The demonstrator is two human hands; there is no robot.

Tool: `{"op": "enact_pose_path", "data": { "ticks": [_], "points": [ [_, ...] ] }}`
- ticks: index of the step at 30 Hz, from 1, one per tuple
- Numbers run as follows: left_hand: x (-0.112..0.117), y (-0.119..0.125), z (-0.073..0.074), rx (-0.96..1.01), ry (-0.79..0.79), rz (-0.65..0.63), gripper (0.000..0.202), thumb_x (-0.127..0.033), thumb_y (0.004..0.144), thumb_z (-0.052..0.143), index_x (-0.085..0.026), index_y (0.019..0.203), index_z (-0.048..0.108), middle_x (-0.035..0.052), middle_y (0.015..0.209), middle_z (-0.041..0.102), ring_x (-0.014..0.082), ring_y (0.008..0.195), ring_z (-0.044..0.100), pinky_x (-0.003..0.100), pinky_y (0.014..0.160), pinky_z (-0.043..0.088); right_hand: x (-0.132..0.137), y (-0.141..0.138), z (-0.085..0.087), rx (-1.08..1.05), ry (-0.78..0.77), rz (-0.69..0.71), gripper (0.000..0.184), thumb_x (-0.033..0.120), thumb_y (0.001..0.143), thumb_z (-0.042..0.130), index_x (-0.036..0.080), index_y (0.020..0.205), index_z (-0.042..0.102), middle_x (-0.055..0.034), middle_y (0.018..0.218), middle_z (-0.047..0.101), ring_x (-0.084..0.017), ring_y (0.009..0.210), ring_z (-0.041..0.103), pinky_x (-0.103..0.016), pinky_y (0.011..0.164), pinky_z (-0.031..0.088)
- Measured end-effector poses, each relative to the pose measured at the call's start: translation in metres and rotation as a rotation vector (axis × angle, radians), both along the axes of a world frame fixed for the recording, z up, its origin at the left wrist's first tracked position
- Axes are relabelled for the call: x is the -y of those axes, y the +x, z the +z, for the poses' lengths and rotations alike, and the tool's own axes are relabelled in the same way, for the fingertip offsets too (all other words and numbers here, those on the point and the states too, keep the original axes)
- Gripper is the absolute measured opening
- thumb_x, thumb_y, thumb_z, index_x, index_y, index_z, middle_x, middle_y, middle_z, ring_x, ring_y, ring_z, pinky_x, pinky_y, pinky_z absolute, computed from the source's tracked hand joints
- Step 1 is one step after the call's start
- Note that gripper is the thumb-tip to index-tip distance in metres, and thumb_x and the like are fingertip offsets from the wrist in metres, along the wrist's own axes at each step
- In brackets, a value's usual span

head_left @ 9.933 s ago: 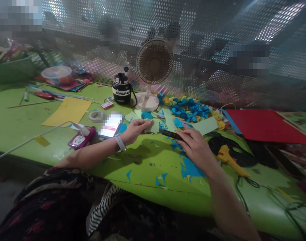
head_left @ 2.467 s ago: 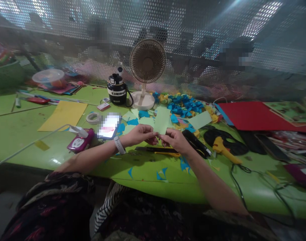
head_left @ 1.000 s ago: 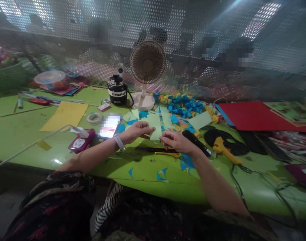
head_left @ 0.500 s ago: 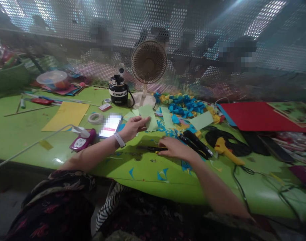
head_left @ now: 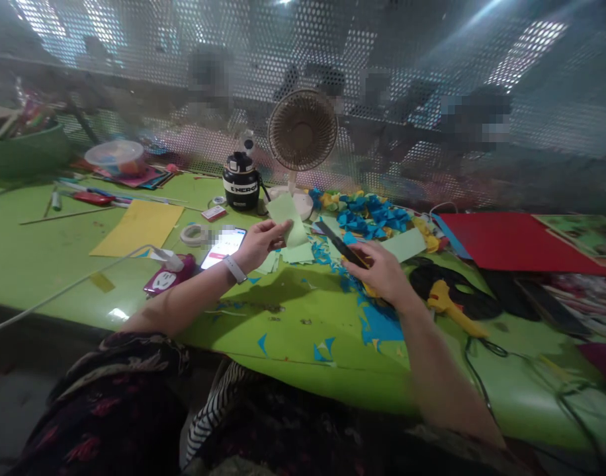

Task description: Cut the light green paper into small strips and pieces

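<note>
My left hand (head_left: 258, 242) is closed on a pale green paper strip (head_left: 286, 215), lifted above the green table (head_left: 293, 317). My right hand (head_left: 381, 274) grips scissors (head_left: 341, 244) with yellow handles, blades pointing up and left toward the strip. More pale green paper pieces (head_left: 297, 254) lie on the table under the strip. A heap of folded blue and yellow paper shapes (head_left: 367, 213) sits just behind both hands.
A small fan (head_left: 302, 135) and black jug (head_left: 241, 186) stand behind. A phone (head_left: 223, 242), tape roll (head_left: 192, 233), yellow sheet (head_left: 140, 227) and a pink plug adapter (head_left: 164, 280) lie left. A yellow glue gun (head_left: 449, 307) and red sheet (head_left: 516, 241) lie right. Blue scraps (head_left: 377, 327) litter the front.
My right hand has picked the scissors up off the table and raised them toward the strip. My left hand has lifted the strip slightly higher.
</note>
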State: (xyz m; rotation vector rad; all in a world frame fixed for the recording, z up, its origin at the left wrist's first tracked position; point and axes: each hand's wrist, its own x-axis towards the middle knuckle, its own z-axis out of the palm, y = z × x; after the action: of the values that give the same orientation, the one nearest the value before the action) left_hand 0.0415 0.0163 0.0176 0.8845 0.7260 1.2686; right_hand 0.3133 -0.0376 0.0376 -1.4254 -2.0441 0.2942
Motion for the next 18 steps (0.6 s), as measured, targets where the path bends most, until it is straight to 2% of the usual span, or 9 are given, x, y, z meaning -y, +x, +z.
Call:
{"op": "enact_pose_path", "data": {
  "ticks": [2, 5, 9, 18],
  "points": [
    [-0.0012, -0.0008, 0.0003, -0.009, 0.008, 0.004, 0.044, -0.041, 0.054, 0.093, -0.014, 0.068, 0.061, -0.0039, 0.063, 0.062, 0.0038, 0.053, 0.056, 0.019, 0.054, 0.046, 0.0023, 0.0028, 0.0052, 0.030, 0.169, 0.025, 0.034, 0.039, 0.085, 0.063, 0.020, 0.112, 0.070, -0.0118, 0.107, 0.066, -0.028, 0.100, 0.064, -0.042, 0.088, 0.052],
    [-0.0013, -0.0015, 0.0023, -0.007, 0.011, 0.014, 0.047, -0.041, 0.051, 0.094, -0.014, 0.065, 0.059, -0.0054, 0.059, 0.058, 0.0032, 0.050, 0.052, 0.019, 0.053, 0.045, 0.0062, 0.0035, 0.0081, 0.093, 0.271, 0.054, 0.035, 0.035, 0.088, 0.060, 0.022, 0.120, 0.069, -0.0113, 0.109, 0.065, -0.028, 0.103, 0.064, -0.043, 0.093, 0.051],
    [-0.0006, -0.0016, 0.0030, -0.023, 0.023, 0.011, 0.046, -0.042, 0.052, 0.093, -0.013, 0.064, 0.059, -0.0059, 0.056, 0.055, 0.0028, 0.049, 0.048, 0.019, 0.051, 0.044, 0.0082, 0.0026, 0.0059, 0.136, 0.274, 0.065, 0.037, 0.032, 0.089, 0.060, 0.025, 0.124, 0.068, -0.0101, 0.110, 0.064, -0.028, 0.103, 0.064, -0.043, 0.092, 0.053],
    [0.0010, 0.0003, -0.0006, -0.083, 0.041, 0.024, 0.047, -0.044, 0.053, 0.092, -0.014, 0.059, 0.057, -0.0049, 0.054, 0.052, 0.0033, 0.048, 0.046, 0.019, 0.050, 0.044, 0.0081, 0.0017, 0.0025, 0.166, 0.255, 0.102, 0.039, 0.031, 0.089, 0.058, 0.025, 0.126, 0.068, -0.0100, 0.107, 0.065, -0.028, 0.100, 0.065, -0.044, 0.089, 0.054]
  ]
}}
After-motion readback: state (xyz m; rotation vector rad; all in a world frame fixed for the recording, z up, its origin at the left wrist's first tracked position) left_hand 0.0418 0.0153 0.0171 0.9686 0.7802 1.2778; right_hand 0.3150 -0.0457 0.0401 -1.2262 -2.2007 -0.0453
